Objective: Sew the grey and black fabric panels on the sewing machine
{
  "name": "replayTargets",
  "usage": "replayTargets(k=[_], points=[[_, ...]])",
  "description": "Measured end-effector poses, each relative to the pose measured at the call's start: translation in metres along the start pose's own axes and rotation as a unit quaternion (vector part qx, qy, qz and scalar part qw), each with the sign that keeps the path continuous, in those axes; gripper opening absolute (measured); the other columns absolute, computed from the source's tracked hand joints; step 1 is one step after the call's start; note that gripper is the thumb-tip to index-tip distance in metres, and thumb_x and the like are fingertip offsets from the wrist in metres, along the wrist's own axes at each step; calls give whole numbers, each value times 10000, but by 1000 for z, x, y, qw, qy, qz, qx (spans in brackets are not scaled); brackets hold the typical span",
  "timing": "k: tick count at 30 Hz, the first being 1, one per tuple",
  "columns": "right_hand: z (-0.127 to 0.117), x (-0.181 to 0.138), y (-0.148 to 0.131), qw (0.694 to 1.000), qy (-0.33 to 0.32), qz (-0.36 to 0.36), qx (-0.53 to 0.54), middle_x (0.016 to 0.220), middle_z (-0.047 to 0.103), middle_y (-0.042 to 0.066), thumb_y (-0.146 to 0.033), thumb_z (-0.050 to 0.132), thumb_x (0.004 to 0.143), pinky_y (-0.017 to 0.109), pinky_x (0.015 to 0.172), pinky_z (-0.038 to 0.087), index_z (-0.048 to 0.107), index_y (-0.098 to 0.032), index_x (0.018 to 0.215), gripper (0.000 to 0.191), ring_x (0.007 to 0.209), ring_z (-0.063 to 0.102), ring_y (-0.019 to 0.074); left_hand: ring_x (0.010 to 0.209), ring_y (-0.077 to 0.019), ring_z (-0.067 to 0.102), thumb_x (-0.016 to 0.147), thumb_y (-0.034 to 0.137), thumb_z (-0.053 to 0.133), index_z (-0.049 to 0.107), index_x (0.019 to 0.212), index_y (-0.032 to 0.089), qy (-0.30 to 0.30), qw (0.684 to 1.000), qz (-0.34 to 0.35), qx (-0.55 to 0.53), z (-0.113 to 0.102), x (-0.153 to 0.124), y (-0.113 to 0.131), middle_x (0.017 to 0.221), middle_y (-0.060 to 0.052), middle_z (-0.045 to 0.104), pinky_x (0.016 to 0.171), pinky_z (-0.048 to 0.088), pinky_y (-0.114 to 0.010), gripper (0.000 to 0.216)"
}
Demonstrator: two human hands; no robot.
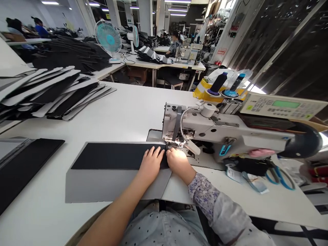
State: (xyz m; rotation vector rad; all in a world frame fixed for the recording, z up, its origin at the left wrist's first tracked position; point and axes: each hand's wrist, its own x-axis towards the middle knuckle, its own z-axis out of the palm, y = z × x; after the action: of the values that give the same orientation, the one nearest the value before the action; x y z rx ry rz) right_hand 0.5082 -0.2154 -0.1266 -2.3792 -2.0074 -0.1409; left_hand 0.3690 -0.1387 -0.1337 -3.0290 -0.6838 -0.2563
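A black fabric strip (pixel 110 156) lies on a larger grey panel (pixel 102 186), and their far right corner sits at the needle area of an industrial sewing machine (pixel 205 128). My left hand (pixel 152 160) rests flat on the black strip with fingers spread, a little left of the presser foot. My right hand (pixel 178 162) is closed at the right end of the strip, right beside the lit needle area. Its fingertips are curled at the fabric edge, and the palm side is hidden.
Stacked black and grey panels (pixel 51 90) lie at the left, with another black piece (pixel 33 167) nearer me. Blue-handled scissors (pixel 280 177) lie on the right of the table (pixel 128 112). Thread spools (pixel 217 83) stand behind the machine. Farther back are a fan (pixel 108 37) and a seated person (pixel 176 44).
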Motion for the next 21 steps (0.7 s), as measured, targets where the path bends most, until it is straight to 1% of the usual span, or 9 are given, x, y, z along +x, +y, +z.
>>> replayTargets(k=[3,7,9,10,11,13,16,18,21], points=[[-6,-4,3,1000,4,-5,8,766,614,101,-139,473,890,298,614,386,623,-162,832,163,712,574,193,1326,-316,401,875,174,416,457,1390,249,-22,999,-7,-44,1,3,-1,1447,-97,451,1049,370,-526,521],[-14,-28,-13,995,72,-9,63,731,611,81,-295,435,965,295,661,408,619,-180,745,309,708,571,182,1390,-351,287,787,528,603,368,1439,220,-96,987,40,-120,-12,-3,-18,1517,-123,334,1094,303,-544,758],[-12,-45,-33,986,88,-85,114,770,636,76,-283,433,968,307,719,432,642,-182,791,292,744,577,183,1384,-312,309,798,585,568,366,1434,272,-96,983,41,-151,-20,-9,-38,1520,-87,335,1113,288,-510,737],[-9,-53,-45,976,91,-140,139,864,663,80,-263,450,960,324,776,443,660,-187,901,231,815,587,192,1362,-282,349,833,561,535,402,1409,295,-77,984,17,-157,-24,-14,-54,1500,-68,369,1116,291,-480,648],[-4,-59,-56,966,97,-181,158,993,672,85,-272,485,945,347,832,446,653,-196,1031,204,912,584,211,1319,-255,405,871,517,497,461,1363,302,-49,987,-27,-153,-28,-21,-72,1458,-58,425,1109,306,-448,538],[6,-67,-78,953,130,-204,181,1175,644,75,-272,535,919,390,914,434,620,-219,1164,265,1056,550,244,1181,-231,518,915,432,440,592,1210,261,2,980,-161,-116,-36,-39,-117,1297,-69,557,1053,366,-401,374],[17,-65,-97,948,155,-188,203,1225,635,54,-261,567,895,420,942,436,628,-232,1171,285,1091,538,259,1039,-251,572,923,357,399,636,1067,186,20,932,-360,-21,-47,-72,-185,1088,-108,621,952,426,-385,326],[19,-60,-100,947,147,-186,216,1222,639,46,-257,569,889,429,944,443,631,-241,1173,291,1082,546,260,1055,-266,559,919,340,388,603,1102,157,8,896,-443,14,-53,-88,-220,1101,-131,609,945,422,-380,337],[18,-57,-98,947,139,-184,224,1240,631,43,-242,545,898,435,943,452,624,-252,1191,304,1083,551,261,1071,-273,555,909,357,397,578,1127,129,-26,862,-506,10,-57,-98,-251,1137,-158,602,941,416,-370,363]])
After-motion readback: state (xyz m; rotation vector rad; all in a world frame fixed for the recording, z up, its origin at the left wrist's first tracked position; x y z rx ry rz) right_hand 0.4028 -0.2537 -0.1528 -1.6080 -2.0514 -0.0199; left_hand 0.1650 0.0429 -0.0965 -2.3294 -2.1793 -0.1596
